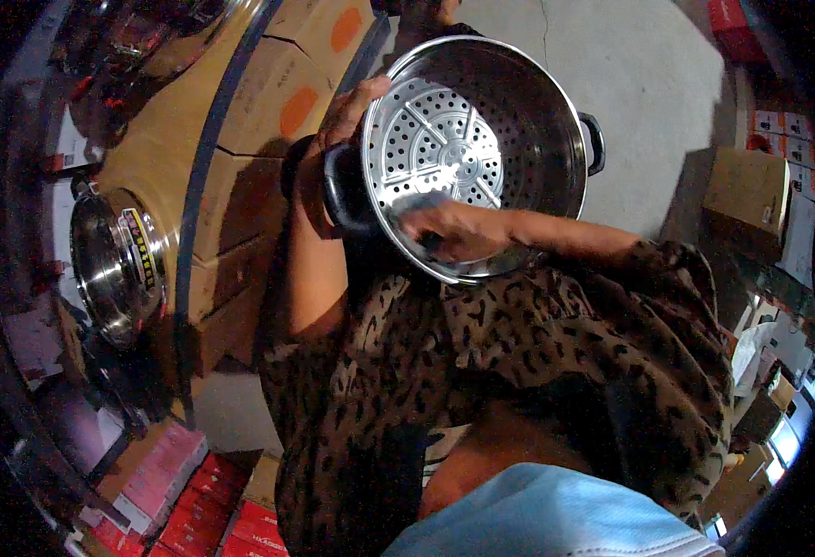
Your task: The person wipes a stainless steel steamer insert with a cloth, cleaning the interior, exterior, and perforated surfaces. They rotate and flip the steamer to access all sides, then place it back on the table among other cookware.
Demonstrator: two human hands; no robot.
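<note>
Here's the steel pot (545, 153), tipped with its open mouth facing us, its handle-to-handle axis stretching rightward from our left hand (352, 110), which grips the rim. Our right hand (459, 230) blurs over the near rim; we can't tell its grip. Just beyond it gleams a perforated, ribbed disc (468, 165), between black handles (595, 144).

two hands (456, 232), one perforated pot (528, 130)
</note>
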